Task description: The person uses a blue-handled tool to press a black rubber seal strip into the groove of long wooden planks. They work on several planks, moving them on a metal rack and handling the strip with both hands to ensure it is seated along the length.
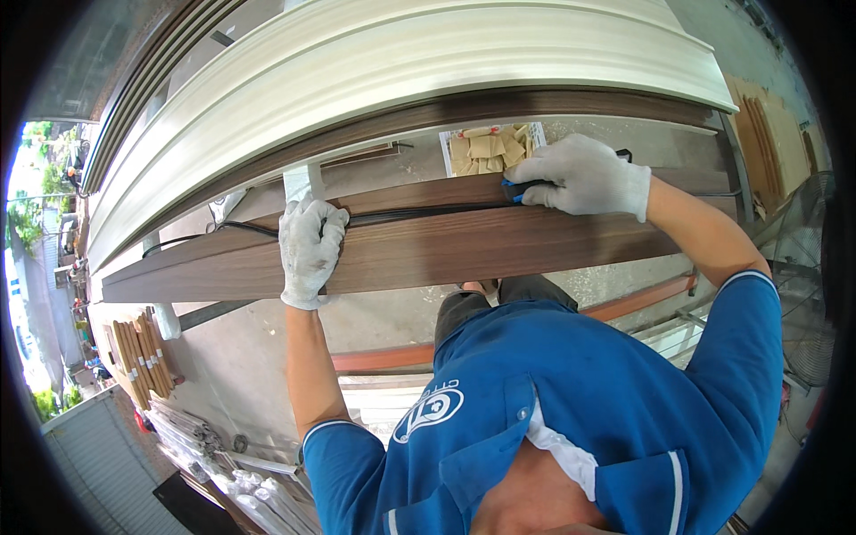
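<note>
A long brown wood-grain board (428,248) lies across in front of me, with a thin black flexible strip (419,213) running along its groove. My left hand (309,250), in a white glove, is closed with curled fingers over the board where the strip passes. Left of that hand the strip's loose end curves off along the board. My right hand (584,178), gloved too, is closed around a small blue-and-black hand tool (515,189) held at the strip. Most of the tool is hidden by the fingers.
Cream-coloured profiled panels (401,58) stretch along the far side. Beyond the board, a white crate (448,153) holds several tan blocks. Bundled brown boards (141,357) stand at lower left, near plastic-wrapped profiles (192,441). A fan (802,267) is at far right.
</note>
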Action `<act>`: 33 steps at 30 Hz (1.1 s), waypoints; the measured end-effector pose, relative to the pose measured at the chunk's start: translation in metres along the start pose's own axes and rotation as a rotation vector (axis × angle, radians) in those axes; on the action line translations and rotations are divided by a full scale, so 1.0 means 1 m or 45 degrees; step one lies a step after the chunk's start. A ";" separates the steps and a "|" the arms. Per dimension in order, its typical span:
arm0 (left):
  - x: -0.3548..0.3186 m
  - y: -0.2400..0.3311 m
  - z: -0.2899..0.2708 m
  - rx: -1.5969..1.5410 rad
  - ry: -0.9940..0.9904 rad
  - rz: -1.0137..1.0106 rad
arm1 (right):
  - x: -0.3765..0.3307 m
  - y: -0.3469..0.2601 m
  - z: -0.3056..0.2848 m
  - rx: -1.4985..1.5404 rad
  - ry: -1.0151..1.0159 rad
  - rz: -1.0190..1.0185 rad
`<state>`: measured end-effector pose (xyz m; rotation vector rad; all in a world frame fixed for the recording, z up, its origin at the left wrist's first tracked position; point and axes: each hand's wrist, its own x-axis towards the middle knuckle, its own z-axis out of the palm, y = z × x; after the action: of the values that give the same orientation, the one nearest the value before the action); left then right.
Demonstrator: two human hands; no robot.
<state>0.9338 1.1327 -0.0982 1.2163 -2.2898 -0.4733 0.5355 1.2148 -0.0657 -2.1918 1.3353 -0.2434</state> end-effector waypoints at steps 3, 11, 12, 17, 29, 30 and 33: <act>-0.001 -0.001 0.000 0.004 0.005 -0.010 | 0.025 -0.009 0.008 -0.021 0.014 -0.085; -0.002 -0.009 0.002 -0.026 -0.007 -0.025 | 0.085 -0.042 0.024 -0.039 -0.009 -0.262; -0.003 -0.010 0.002 -0.032 -0.017 -0.036 | 0.095 -0.048 0.025 -0.069 -0.043 -0.268; -0.003 -0.012 0.002 0.007 0.019 0.028 | 0.148 -0.080 0.039 -0.165 -0.116 -0.325; -0.004 -0.013 -0.005 -0.026 -0.073 -0.025 | 0.031 -0.014 0.009 -0.172 0.026 -0.273; -0.003 -0.014 -0.008 -0.055 -0.104 -0.002 | 0.019 -0.011 0.006 -0.168 0.029 -0.212; 0.002 -0.019 -0.021 -0.137 -0.222 -0.002 | 0.005 -0.005 0.003 -0.143 0.045 -0.108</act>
<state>0.9578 1.1192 -0.0904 1.1645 -2.3731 -0.7186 0.5428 1.2136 -0.0655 -2.3516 1.3050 -0.2459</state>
